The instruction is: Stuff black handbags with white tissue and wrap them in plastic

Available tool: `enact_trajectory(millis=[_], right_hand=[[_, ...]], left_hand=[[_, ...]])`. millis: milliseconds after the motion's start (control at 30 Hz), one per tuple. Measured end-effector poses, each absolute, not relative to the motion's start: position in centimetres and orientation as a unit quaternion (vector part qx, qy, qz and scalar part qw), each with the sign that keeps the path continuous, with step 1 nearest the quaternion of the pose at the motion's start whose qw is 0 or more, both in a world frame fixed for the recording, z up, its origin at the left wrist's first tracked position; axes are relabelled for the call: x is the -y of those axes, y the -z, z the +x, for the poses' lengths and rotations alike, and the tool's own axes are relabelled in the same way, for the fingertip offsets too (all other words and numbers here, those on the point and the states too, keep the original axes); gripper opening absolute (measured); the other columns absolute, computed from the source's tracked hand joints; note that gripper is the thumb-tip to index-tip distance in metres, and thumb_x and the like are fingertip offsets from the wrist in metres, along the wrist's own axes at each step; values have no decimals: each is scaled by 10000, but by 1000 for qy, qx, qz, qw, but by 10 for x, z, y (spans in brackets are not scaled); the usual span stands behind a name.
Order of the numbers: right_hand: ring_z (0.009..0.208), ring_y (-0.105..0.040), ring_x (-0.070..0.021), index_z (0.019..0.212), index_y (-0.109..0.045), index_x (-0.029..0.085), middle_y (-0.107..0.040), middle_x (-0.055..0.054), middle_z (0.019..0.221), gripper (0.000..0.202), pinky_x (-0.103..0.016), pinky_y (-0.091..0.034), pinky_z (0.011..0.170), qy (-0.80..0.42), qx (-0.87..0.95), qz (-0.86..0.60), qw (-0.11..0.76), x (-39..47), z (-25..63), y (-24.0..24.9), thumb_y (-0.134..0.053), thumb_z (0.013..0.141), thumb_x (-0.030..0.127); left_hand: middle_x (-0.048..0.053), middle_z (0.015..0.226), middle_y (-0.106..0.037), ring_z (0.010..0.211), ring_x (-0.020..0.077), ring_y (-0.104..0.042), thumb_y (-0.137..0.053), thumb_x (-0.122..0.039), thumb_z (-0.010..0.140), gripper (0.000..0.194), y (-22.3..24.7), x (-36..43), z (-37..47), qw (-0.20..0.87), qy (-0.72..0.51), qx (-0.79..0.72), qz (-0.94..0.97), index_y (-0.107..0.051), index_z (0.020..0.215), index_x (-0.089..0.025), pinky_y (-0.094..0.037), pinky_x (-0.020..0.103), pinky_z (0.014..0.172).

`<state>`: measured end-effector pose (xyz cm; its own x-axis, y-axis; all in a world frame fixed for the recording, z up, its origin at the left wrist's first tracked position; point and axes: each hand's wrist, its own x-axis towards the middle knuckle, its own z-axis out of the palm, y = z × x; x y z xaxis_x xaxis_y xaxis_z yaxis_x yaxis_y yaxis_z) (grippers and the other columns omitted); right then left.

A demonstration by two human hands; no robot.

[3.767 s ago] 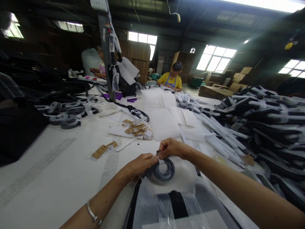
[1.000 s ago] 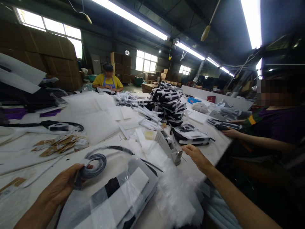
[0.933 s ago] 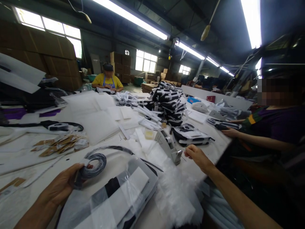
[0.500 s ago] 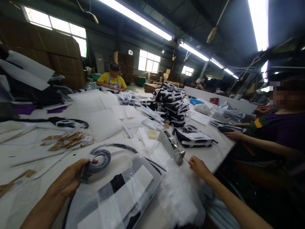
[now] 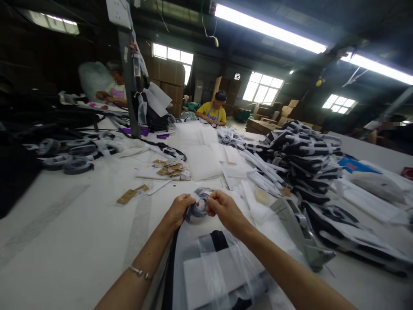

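Note:
A coiled grey strap (image 5: 199,207) is gripped on its left side by my left hand (image 5: 181,209), thumb and fingers closed on it. My right hand (image 5: 222,209) is pinched shut against the coil's right side; whatever sits between its fingertips is hidden. Below both hands lies a bag in clear plastic wrap (image 5: 226,249), dark and grey with a white panel on it. The coil is above the bag's upper end. To the right of my right forearm stands a grey tape dispenser (image 5: 298,228).
Right of the dispenser lies another black-and-white bag (image 5: 351,237), with a tall stack of bags (image 5: 303,159) behind. White foam sheets (image 5: 203,161) and brown paper tags (image 5: 172,169) lie ahead. More coiled straps (image 5: 77,165) rest at left. A person in yellow (image 5: 211,113) sits across.
My right hand has come from the tape dispenser to the coiled strap. My left hand still holds the coil, now nearer the middle. The view has turned left.

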<state>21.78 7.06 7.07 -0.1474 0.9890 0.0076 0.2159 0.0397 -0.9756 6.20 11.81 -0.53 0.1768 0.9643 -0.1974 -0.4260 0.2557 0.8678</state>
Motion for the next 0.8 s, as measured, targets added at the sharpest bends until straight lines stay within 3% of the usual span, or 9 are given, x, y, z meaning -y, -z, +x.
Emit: enact_trajectory(millis=[233,567,667,800], right_hand=[[552,-609,-172,707,-518,213,-653,-5,607,211,-290,-476,555,-433,593,-575,361,-116,202,-17,-628,768,383],[544,-597,-176,618,-522,215,-628,0,550,309,-271,-417,533,-371,613,-628,305,-120,211,-22,-715,738,424],[620,-587,-200,657,-562,214,-610,-8,578,361,-293,-400,602,-221,678,-648,267,-121,221,-34,-788,688,493],[959,-599,-261,998,-647,206,-692,-110,1030,416,-365,-405,846,51,848,-481,214,-122,232,-54,-738,775,545]], left_hand=[[5,621,-646,527,135,-591,-717,-237,555,264,16,-120,61,663,-534,-401,339,-611,776,-139,-445,239,528],[12,650,-660,543,141,-592,-740,-257,551,310,16,-117,60,661,-526,-413,340,-613,808,-139,-449,245,534],[18,644,-658,535,139,-584,-755,-299,545,313,9,-117,58,675,-509,-407,346,-614,776,-141,-446,244,531],[19,634,-661,542,143,-587,-782,-348,543,325,-3,-111,56,695,-474,-393,372,-635,746,-141,-449,238,524]])
